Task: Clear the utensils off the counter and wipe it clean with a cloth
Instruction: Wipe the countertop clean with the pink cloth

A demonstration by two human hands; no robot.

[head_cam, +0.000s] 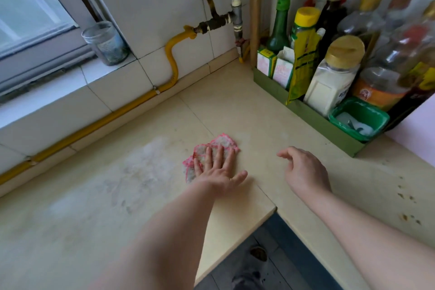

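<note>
On the tabletop (235, 110), keep your left hand (217, 168) flat, fingers straight on the cloth (220, 143), pressing evenly toward the smeared patch (141, 167); your right hand (303, 169) hovers loosely curled, holding nothing.

- Left hand (219, 169) and right hand (306, 169) are seen bare.
- Left forearm (164, 231) and right forearm (364, 226) are shown bare, uncovered right to the frame edge.
- Greyish footwear (246, 278) is glimpsed at the bottom edge; blurred, type cannot be told.
</note>
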